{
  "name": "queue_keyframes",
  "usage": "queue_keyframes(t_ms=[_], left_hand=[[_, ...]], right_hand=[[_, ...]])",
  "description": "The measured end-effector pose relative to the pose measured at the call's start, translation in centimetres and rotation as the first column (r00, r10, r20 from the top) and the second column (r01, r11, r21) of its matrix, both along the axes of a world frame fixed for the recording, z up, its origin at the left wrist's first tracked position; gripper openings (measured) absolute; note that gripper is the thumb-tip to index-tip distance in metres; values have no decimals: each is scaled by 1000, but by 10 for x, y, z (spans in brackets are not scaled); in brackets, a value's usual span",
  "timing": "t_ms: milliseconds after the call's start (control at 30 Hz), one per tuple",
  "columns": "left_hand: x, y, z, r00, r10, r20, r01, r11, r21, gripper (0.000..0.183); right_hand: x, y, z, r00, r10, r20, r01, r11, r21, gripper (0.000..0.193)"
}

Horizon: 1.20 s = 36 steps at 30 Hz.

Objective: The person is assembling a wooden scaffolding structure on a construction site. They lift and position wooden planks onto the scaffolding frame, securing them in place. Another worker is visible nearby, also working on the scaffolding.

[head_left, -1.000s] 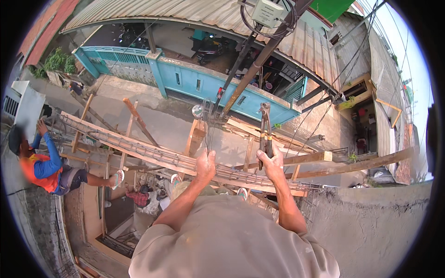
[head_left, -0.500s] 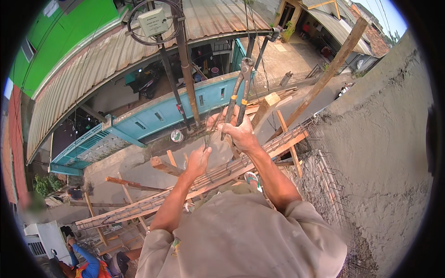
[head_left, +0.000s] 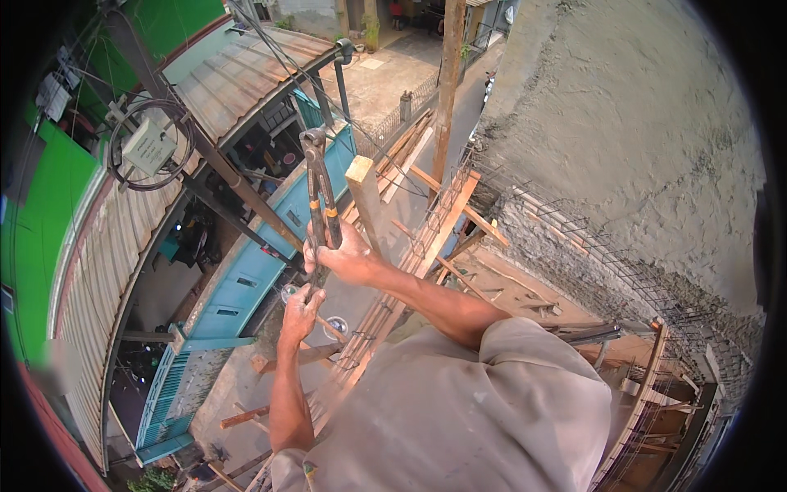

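Note:
My right hand [head_left: 351, 256] is closed around the handles of long steel pincers [head_left: 313, 141], their jaws pointing up and an orange band on each handle. Just below it, my left hand [head_left: 300, 313] is pinched closed, its fingertips near the lower end of the pincers. The thin dark wires it grips show more plainly in the earlier picture; now they are mostly hidden. Beneath my forearms runs a reinforcing-bar cage [head_left: 373, 328] alongside a wooden formwork board [head_left: 452, 223]. A squared timber post [head_left: 363, 193] rises beside my right hand.
I am high above a street. A rough cement wall [head_left: 631, 123] stands at right, edged by protruding bars. Across the street are a turquoise wall [head_left: 246, 275], a corrugated roof [head_left: 246, 66] and a utility pole [head_left: 221, 168]. A tall timber pole [head_left: 448, 90] stands ahead.
My view has swung to the right, tilting the street and formwork steeply. Both hands have come closer together, my left near the pincers' lower end. The pincers stay in my right hand.

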State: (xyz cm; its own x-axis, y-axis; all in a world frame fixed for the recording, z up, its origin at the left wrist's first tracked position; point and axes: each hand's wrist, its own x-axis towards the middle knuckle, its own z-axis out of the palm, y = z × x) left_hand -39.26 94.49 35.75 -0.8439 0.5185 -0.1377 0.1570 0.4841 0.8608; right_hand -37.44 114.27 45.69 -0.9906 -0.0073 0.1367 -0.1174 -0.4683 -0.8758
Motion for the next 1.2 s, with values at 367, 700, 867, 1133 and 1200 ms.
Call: queue_keyframes(t_ms=[367,700,867,1133,1200], left_hand=[[23,12,38,977,-162,139,73,866,495,92],[49,59,50,994,64,-88,-30,937,349,35],[48,47,30,926,57,373,-216,891,400,22],[37,19,57,883,329,-334,-257,936,240,58],[40,28,55,888,286,-361,-189,941,280,60]], right_hand=[[28,11,-34,933,-360,6,326,852,409,24],[29,5,-56,900,-394,-185,433,765,477,24],[34,13,-48,927,-345,-150,365,732,575,24],[39,40,-29,999,38,-37,3,659,752,31],[42,32,-33,996,72,-62,-7,709,705,33]])
